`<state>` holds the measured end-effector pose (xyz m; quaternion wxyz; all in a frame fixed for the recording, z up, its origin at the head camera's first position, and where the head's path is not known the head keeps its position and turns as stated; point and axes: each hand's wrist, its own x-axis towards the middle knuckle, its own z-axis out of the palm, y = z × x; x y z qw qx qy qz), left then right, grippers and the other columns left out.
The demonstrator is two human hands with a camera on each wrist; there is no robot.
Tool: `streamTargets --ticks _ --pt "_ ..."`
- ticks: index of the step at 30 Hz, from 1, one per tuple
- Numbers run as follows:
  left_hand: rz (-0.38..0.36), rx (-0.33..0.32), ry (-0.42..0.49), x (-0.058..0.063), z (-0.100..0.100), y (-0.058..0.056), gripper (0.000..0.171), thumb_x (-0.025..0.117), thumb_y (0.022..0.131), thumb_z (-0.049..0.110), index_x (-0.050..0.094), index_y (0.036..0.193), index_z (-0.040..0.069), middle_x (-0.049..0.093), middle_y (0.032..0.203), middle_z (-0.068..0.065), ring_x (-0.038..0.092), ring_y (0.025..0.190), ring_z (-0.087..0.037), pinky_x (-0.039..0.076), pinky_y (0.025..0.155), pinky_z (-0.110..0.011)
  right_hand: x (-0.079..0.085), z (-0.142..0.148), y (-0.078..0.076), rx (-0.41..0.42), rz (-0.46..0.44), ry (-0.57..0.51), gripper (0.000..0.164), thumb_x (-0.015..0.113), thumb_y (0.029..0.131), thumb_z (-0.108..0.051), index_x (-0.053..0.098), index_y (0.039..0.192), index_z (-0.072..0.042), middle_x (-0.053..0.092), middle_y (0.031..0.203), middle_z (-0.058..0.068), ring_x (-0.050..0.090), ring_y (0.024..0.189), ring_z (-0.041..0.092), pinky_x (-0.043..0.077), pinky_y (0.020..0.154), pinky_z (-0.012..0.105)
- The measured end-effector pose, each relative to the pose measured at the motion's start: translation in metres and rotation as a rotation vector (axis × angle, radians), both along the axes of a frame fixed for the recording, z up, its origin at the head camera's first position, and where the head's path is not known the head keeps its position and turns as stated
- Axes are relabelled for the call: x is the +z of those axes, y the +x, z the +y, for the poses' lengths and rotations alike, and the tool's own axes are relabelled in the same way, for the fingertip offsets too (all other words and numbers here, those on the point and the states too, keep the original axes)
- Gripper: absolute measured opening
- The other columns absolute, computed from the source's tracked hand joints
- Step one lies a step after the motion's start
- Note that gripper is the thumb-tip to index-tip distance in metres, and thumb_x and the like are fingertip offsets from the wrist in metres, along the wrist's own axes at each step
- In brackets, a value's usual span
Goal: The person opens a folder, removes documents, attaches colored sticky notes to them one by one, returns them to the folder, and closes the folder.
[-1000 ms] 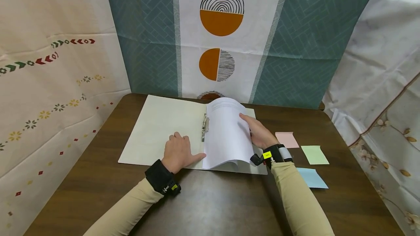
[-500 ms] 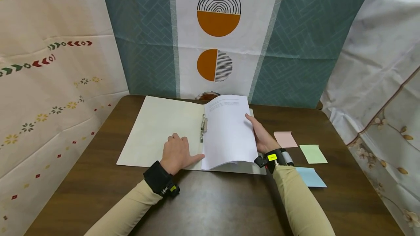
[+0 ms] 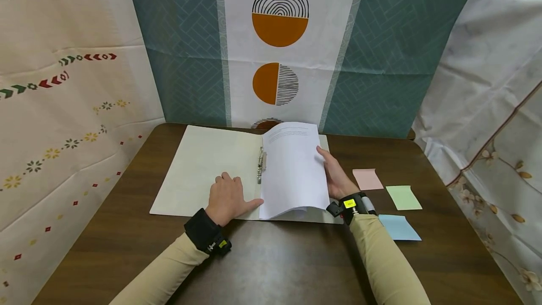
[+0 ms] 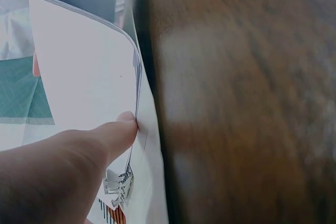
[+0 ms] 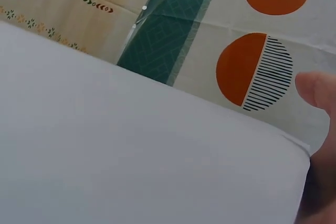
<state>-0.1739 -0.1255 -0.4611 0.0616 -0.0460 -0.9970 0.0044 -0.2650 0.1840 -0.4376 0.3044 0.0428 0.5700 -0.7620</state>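
Note:
An open white folder (image 3: 207, 168) lies on the table, with a metal ring mechanism (image 3: 260, 166) along its spine. A stack of white paper sheets (image 3: 294, 168) bows upward over the folder's right side; lines of print show near the top. My left hand (image 3: 226, 196) rests on the left cover near the front edge, its thumb stretched to the stack's lower left edge. In the left wrist view that thumb (image 4: 118, 135) touches the paper edge. My right hand (image 3: 336, 175) supports the stack's right edge; its thumb (image 5: 315, 90) stands away from the sheet and its fingers are hidden behind.
Pink (image 3: 367, 179), green (image 3: 403, 197) and blue sticky notes (image 3: 399, 228) lie on the brown wooden table (image 3: 271, 267) right of the folder. The blue one is close to the right wrist. Patterned cloths (image 3: 178, 60) hang behind the table and at both sides.
The right hand has moved slightly outward, and the sheets, more tightly bowed a second ago, now spread wider to the right. The left hand stays in place. The whole view shifts slightly.

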Motion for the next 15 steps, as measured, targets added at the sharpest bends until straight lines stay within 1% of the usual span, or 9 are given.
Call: streamTargets --ticks 3,6,8,10,13,15 --pt "0.004 -0.003 0.002 0.0007 -0.0002 0.0004 0.089 0.078 0.082 0.086 0.07 0.089 -0.003 0.058 0.079 -0.019 0.05 0.066 -0.025 0.042 0.053 -0.032 -0.001 0.0 0.0007 -0.004 0.009 -0.005 0.056 0.041 0.111 -0.074 0.053 0.139 -0.027 0.074 0.111 -0.012 0.071 0.102 0.006 0.058 0.086 0.027" --pt "0.008 -0.005 0.006 0.0015 -0.0001 0.0007 0.089 0.078 0.082 0.086 0.07 0.089 -0.003 0.059 0.079 -0.02 0.051 0.066 -0.025 0.043 0.053 -0.032 -0.0009 0.0006 0.0005 -0.013 0.019 -0.009 0.056 0.041 0.112 -0.073 0.052 0.139 -0.026 0.074 0.111 -0.012 0.071 0.102 0.005 0.059 0.086 0.026" --pt "0.009 -0.006 0.01 0.0017 -0.0001 0.001 0.088 0.078 0.082 0.085 0.07 0.088 -0.002 0.059 0.08 -0.02 0.051 0.067 -0.025 0.043 0.053 -0.032 -0.0004 0.0005 0.0003 -0.018 0.022 -0.008 0.054 0.042 0.113 -0.07 0.051 0.143 -0.026 0.073 0.113 -0.012 0.071 0.103 0.005 0.059 0.086 0.026" --pt "0.011 -0.005 0.013 0.0018 -0.0004 0.0014 0.088 0.079 0.081 0.085 0.069 0.087 -0.002 0.059 0.08 -0.02 0.051 0.066 -0.025 0.043 0.053 -0.032 -0.0001 0.0002 0.0002 -0.026 0.017 0.017 0.055 0.045 0.113 -0.068 0.049 0.147 -0.026 0.073 0.114 -0.012 0.072 0.104 0.006 0.06 0.086 0.027" --pt "0.018 -0.005 0.015 0.0021 -0.0006 0.0022 0.088 0.079 0.081 0.085 0.068 0.086 -0.002 0.058 0.079 -0.02 0.05 0.066 -0.024 0.042 0.053 -0.032 0.0006 0.0004 0.0011 -0.019 0.011 0.094 0.063 0.05 0.112 -0.065 0.043 0.16 -0.025 0.072 0.118 -0.01 0.072 0.105 0.007 0.061 0.086 0.027" --pt "0.019 -0.007 0.015 0.0021 0.0003 0.0023 0.087 0.079 0.081 0.085 0.068 0.086 -0.002 0.058 0.078 -0.019 0.049 0.065 -0.024 0.041 0.052 -0.032 0.0008 0.002 0.0025 -0.015 0.0 0.155 0.072 0.055 0.11 -0.063 0.034 0.167 -0.024 0.07 0.121 -0.007 0.071 0.106 0.009 0.062 0.087 0.028"
